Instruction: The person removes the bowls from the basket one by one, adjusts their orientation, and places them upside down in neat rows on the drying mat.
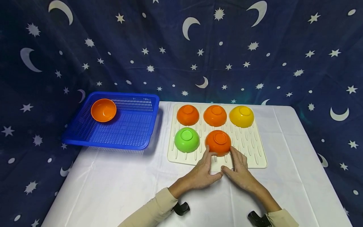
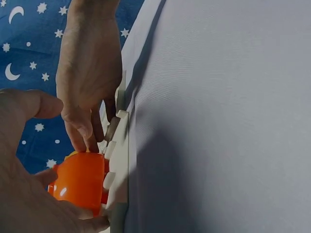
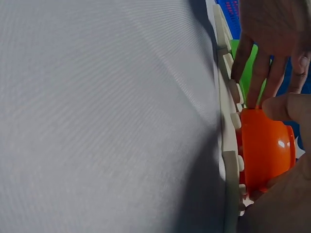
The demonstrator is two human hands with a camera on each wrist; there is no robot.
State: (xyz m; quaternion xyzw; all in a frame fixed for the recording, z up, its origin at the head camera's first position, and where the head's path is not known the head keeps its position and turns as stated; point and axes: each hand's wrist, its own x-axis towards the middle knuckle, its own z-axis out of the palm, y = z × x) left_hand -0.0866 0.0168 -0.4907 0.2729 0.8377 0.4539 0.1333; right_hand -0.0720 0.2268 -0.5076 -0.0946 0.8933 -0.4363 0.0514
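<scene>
In the head view, an upside-down orange bowl (image 1: 218, 142) sits in the front row of a cream drying mat (image 1: 198, 160). My left hand (image 1: 202, 172) touches its left side with fairly straight fingers, while my right hand (image 1: 240, 175) has its fingertips at the right side. Both thumbs are off the bowl, close together in front of it. The left wrist view shows the orange bowl (image 2: 80, 182) between the two hands, rim down on the mat's ridges. An inverted green bowl (image 1: 187, 139) stands just left of it.
Behind, two more orange bowls (image 1: 187, 115) and a yellow bowl (image 1: 241, 116) lie inverted in the back row. A blue basket (image 1: 141, 145) at the left holds one upright orange bowl (image 1: 103, 110). White cloth (image 1: 119, 179) covers the table; a starry curtain hangs behind.
</scene>
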